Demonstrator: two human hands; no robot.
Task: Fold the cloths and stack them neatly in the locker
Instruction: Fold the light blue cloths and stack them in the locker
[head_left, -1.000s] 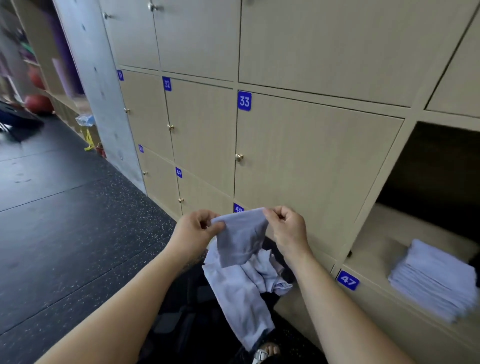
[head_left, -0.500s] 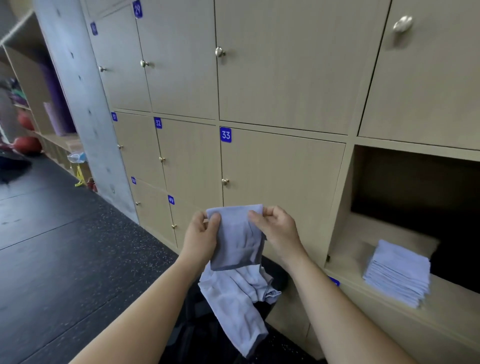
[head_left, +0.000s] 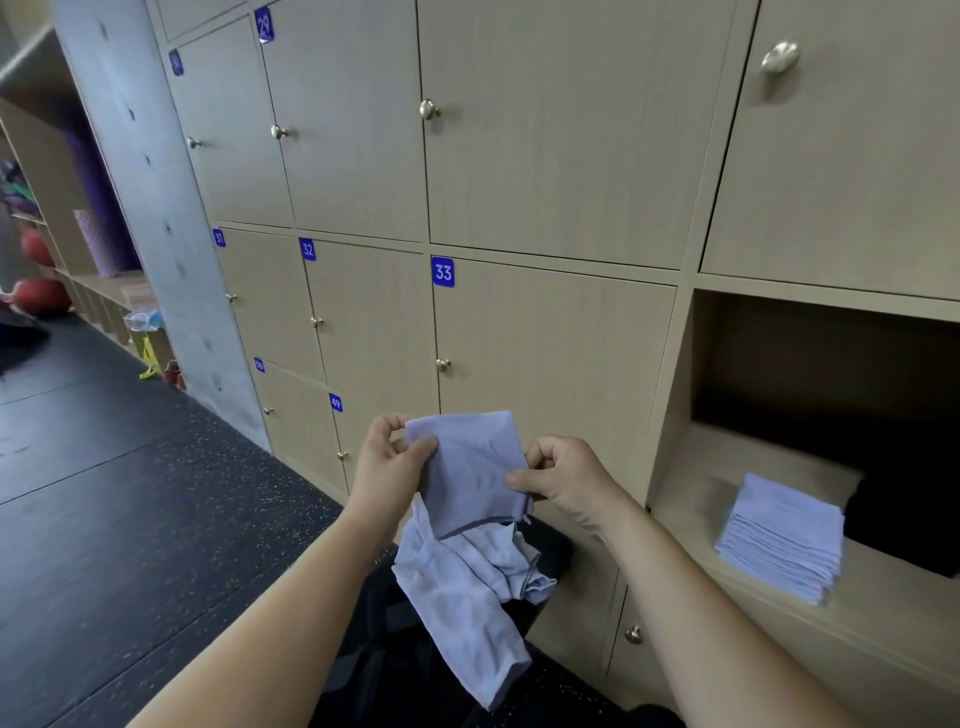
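Note:
A folded pale lilac cloth (head_left: 470, 467) hangs between my two hands in front of the closed locker doors. My left hand (head_left: 387, 467) pinches its upper left corner. My right hand (head_left: 563, 480) pinches its right edge lower down. Below them, loose unfolded lilac cloths (head_left: 462, 587) lie draped over my dark lap. To the right, the open locker (head_left: 670, 426) holds a neat stack of folded lilac cloths (head_left: 782, 538) on its floor, with something black (head_left: 904, 519) beside the stack.
Closed wooden locker doors with round knobs and blue number tags such as 33 (head_left: 442, 272) fill the wall. A grey concrete pillar (head_left: 150, 208) stands at the left. Dark speckled rubber floor (head_left: 130, 493) spreads left; shelves with red balls (head_left: 39, 296) lie far left.
The camera tilted up, so the lockers sit lower in view. My right hand slid from the cloth's top edge down its right side; the cloth is folded smaller than a second ago.

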